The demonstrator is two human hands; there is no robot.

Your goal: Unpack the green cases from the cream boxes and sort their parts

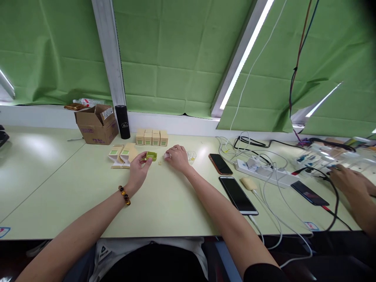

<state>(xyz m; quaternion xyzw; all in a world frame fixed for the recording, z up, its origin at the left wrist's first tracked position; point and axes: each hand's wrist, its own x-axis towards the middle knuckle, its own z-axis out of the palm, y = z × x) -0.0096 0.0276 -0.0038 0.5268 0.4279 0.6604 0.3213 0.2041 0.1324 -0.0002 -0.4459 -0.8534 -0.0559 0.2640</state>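
Note:
My left hand (pixel 138 166), with a bead bracelet at the wrist, holds a small green cap-like piece (pixel 151 156) at its fingertips. My right hand (pixel 177 156) rests on the table with its fingers closed on a small white object (pixel 167 155). A tiny pale piece (pixel 160 162) lies on the table between the hands. Left of my left hand lie two opened small cartons with green labels (pixel 121 155). Behind the hands stands a row of several closed beige boxes (pixel 151 137). A small clear plastic cup (pixel 192 156) sits just right of my right hand.
An open cardboard box (pixel 96 124) and a black tumbler (pixel 122 122) stand at the back left. Two phones (pixel 220 163) (pixel 237 195), a white power strip (pixel 266 172) and tangled cables lie to the right. Another person's hand (pixel 348 182) works at the far right near a third phone (pixel 310 193).

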